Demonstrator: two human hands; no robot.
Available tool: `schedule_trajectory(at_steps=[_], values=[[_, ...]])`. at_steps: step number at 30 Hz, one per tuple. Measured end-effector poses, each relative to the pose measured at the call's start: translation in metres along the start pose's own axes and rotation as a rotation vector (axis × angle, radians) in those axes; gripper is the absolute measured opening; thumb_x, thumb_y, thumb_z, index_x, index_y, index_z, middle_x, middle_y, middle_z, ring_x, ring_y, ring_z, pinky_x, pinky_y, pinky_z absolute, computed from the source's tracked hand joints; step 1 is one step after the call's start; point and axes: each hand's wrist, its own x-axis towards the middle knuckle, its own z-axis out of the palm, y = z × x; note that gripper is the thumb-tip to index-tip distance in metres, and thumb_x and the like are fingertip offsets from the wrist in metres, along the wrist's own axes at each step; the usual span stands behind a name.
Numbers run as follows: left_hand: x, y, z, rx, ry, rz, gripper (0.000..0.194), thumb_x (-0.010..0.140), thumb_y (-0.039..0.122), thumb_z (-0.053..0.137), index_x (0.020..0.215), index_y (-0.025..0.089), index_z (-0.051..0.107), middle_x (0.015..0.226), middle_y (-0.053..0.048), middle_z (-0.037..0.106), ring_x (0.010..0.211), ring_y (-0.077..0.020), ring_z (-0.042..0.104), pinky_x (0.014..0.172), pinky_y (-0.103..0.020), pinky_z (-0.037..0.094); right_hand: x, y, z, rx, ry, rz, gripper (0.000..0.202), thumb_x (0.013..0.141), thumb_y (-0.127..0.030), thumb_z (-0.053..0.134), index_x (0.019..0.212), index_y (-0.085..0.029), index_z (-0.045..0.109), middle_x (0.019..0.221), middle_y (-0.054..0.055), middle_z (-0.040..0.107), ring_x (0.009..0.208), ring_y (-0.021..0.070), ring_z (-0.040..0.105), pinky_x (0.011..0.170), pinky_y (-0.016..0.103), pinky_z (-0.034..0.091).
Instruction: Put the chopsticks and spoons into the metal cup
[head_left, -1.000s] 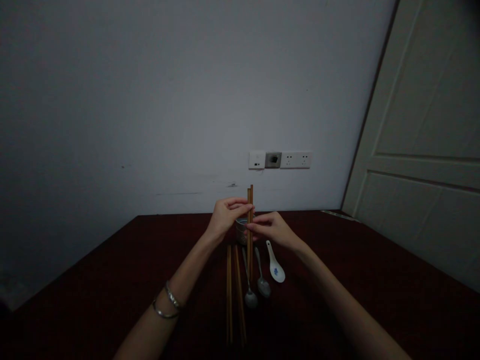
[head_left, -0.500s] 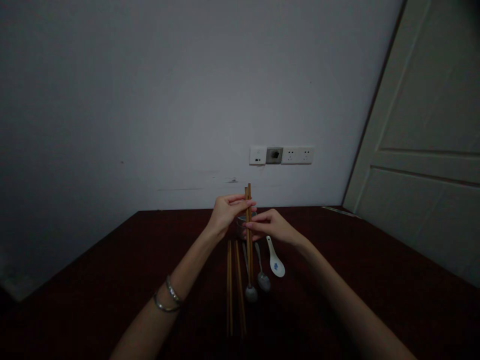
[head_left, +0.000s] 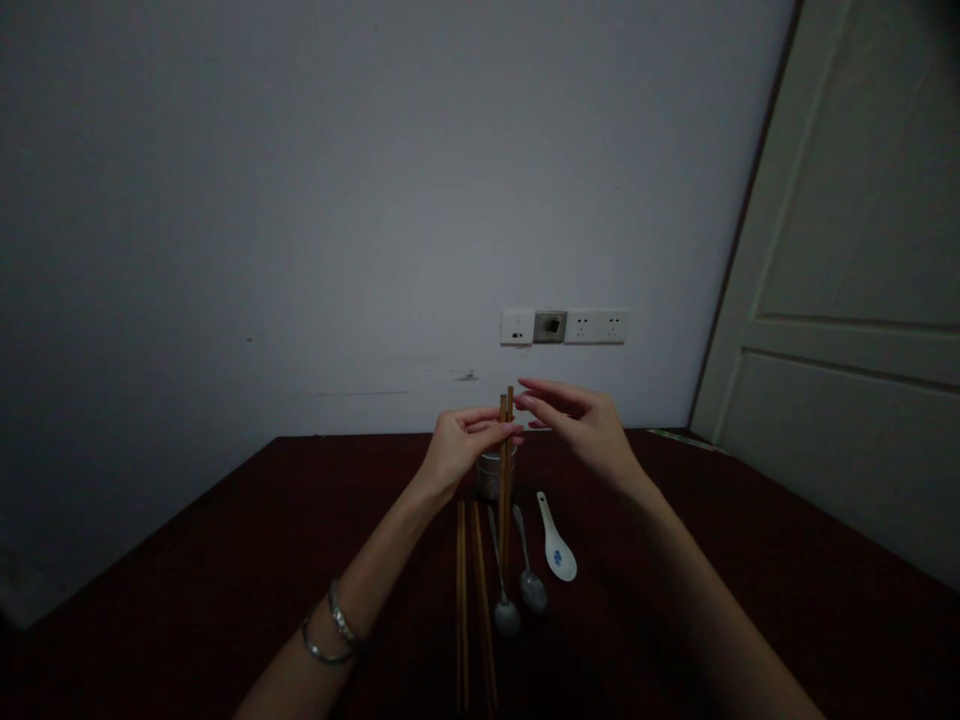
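A pair of wooden chopsticks stands nearly upright in my left hand, pinched near the top ends between thumb and fingers. My right hand is just to the right of those top ends, fingers stretched and apart, with nothing in it. Behind the held pair is a grey metal holder, partly covered by the chopsticks and my left fingers. On the table, more chopsticks lie lengthwise in two pairs. Beside them lie a metal spoon, another metal spoon and a white soup spoon with a blue mark.
The dark red table reaches back to a pale wall. Switches and sockets are set low in the wall. A panelled door rises at the right. The lighting is dim.
My right hand has let go of the chopsticks' middle and moved up and right, with its fingers opening. My left hand still holds the pair. The view has tilted up slightly.
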Motion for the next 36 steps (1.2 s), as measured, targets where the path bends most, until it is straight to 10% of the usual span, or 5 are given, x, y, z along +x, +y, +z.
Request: schedule_trajectory(at_steps=[36], values=[[-0.002, 0.000, -0.004, 0.134, -0.002, 0.048, 0.026, 0.069, 0.023, 0.067, 0.093, 0.012, 0.068, 0.079, -0.008, 0.071, 0.075, -0.0178, 0.065, 0.072, -0.028, 0.049, 0.007, 0.011, 0.015, 0.055, -0.015, -0.008, 0.023, 0.065, -0.032, 0.069, 0.083, -0.018, 0.071, 0.083, 0.006, 0.070, 0.076, 0.0183, 0.064, 0.070, 0.032, 0.053]])
